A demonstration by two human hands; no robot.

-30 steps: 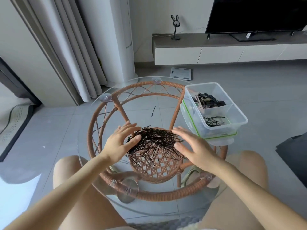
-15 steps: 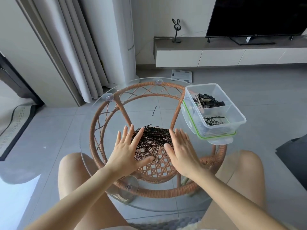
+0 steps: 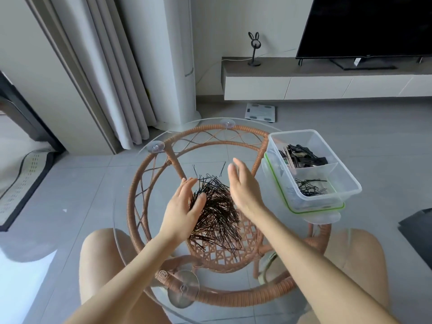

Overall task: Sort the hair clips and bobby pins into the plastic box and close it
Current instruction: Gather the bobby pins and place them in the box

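A person's left hand lies open, fingers spread, its thumb and palm pressed against the left edge of a heap of black bobby pins on a round glass table with a rattan frame. Right of the heap, the right hand stands open on edge, palm facing the pins, gripping nothing. Further right of that hand sits a clear plastic box resting on its green-rimmed lid: dark hair clips fill the far compartment, a few pins the near one
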